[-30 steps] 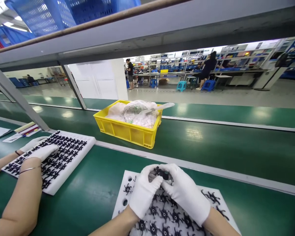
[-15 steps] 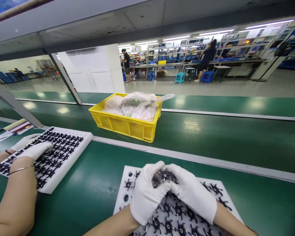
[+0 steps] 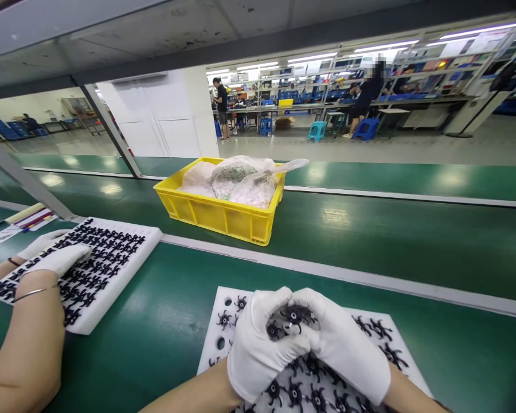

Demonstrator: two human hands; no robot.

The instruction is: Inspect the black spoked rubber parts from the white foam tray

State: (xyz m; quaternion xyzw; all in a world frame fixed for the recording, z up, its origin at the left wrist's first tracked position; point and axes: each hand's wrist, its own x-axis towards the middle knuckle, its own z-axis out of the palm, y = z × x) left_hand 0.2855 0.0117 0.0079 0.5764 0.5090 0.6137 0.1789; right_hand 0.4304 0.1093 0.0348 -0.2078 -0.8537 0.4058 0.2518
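Note:
My left hand (image 3: 262,347) and my right hand (image 3: 348,344), both in white gloves, meet at the fingertips above a white foam tray (image 3: 210,335). Between them they hold a small black impeller (image 3: 296,315) with curved blades and a light centre. The fingers and thumbs of both hands are curled round it. Many similar black impellers (image 3: 294,394) sit in the tray below, and a round hole (image 3: 221,343) shows at its left side. My hands hide the tray's middle.
At the left, a person's gloved hands (image 3: 62,261) work over another white tray (image 3: 124,275) of black parts. A yellow bin (image 3: 215,221) with filled plastic bags (image 3: 245,180) stands beyond the white strip. A metal post (image 3: 112,132) rises at the back left.
The impeller between my hands has tilted, showing its blades more fully. My right hand has shifted slightly right and down, and my left thumb slightly right.

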